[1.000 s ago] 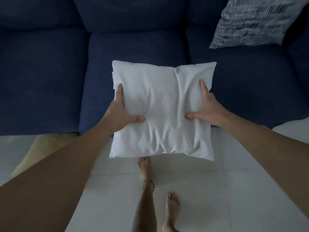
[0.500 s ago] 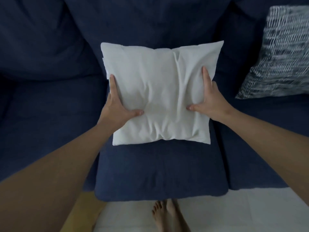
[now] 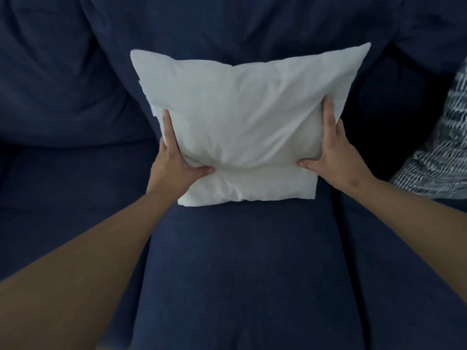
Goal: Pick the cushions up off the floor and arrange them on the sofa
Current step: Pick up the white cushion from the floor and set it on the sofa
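A plain white cushion (image 3: 242, 114) stands against the backrest of the dark blue sofa (image 3: 240, 261), over the middle seat. Its lower edge rests on the seat. My left hand (image 3: 174, 162) grips the cushion's lower left side, thumb pressed into the front. My right hand (image 3: 331, 155) grips its lower right side the same way. A blue-and-white patterned cushion (image 3: 437, 152) leans on the sofa at the right edge of view, partly cut off.
The left seat (image 3: 63, 193) and left back cushion (image 3: 58, 79) of the sofa hold nothing. The floor is out of view.
Both hands carried the white cushion from above the floor forward onto the middle seat and up against the backrest. My view moved closer, so the floor and feet dropped out.
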`<state>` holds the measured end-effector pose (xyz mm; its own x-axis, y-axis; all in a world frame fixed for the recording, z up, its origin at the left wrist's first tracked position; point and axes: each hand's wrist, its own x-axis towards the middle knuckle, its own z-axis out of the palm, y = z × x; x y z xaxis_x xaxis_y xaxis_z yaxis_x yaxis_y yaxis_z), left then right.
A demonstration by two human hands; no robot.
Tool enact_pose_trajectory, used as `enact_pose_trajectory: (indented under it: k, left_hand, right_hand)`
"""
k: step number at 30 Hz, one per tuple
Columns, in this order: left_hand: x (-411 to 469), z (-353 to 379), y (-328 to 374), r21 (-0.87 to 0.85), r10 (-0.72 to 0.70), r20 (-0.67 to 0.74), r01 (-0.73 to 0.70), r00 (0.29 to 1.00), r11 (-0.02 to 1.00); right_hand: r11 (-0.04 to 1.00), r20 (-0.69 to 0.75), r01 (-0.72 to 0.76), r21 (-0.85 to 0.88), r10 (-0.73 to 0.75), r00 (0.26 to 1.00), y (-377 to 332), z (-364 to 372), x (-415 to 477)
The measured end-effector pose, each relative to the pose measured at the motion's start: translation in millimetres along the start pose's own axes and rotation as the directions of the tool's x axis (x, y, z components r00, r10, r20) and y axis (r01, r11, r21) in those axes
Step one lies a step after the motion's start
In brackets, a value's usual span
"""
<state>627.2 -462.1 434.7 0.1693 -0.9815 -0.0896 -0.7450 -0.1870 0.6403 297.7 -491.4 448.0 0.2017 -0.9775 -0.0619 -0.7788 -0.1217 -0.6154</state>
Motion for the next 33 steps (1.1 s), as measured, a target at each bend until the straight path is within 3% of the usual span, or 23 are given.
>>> enact_pose_trajectory:
  k: [10,17,23,33]
  left_hand:
    - [10.1,-4.2,-7.4,0.089,-0.012,0.125,0.000,0.992,0.996]
    - [-23.7,-31.7,-32.8,0.127,0.009,0.155,-0.029,0.988,0.991]
    - [-82.7,-75.0,-62.9,0.173,0.028,0.198,-0.063,0.980,0.983]
    - [-197.4,-159.1,-128.7,0.226,-0.005,0.265,-0.058,0.964,0.972]
  right_hand:
    - [0.993,0.043,-0.102,-0.059,0.105,0.994,4.5,4.3,2.9]
    - [0.984,-0.032,-0.176,-0.040,0.174,0.984,-20.9,3.3,-28.7]
    - [0.919,-0.005,-0.311,-0.244,0.319,0.948,-82.9,25.4,-95.8]
    - [0.901,0.039,-0.340,-0.268,0.363,0.931,-201.7,92.3,-213.7]
